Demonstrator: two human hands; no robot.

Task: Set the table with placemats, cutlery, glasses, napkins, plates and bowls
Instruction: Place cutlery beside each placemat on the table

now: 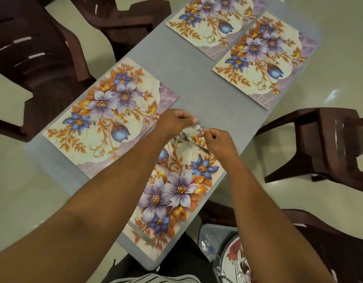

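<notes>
Four floral placemats lie on the grey table (188,78). Both hands work at the far end of the nearest placemat (176,193). My left hand (174,121) pinches one end of a small metal fork (197,127), and the curled fingertips of my right hand (216,140) pinch its other end. Just below the fork a spoon (181,136) lies on this placemat, its handle running under my right hand. A knife (140,232) lies along the placemat's near end.
A tray (205,231) at the lower right holds a flowered plate (230,254), loose cutlery and glassware. Three more placemats lie at left (107,111) and far right (264,60), (213,21). Dark brown chairs (327,144) surround the table.
</notes>
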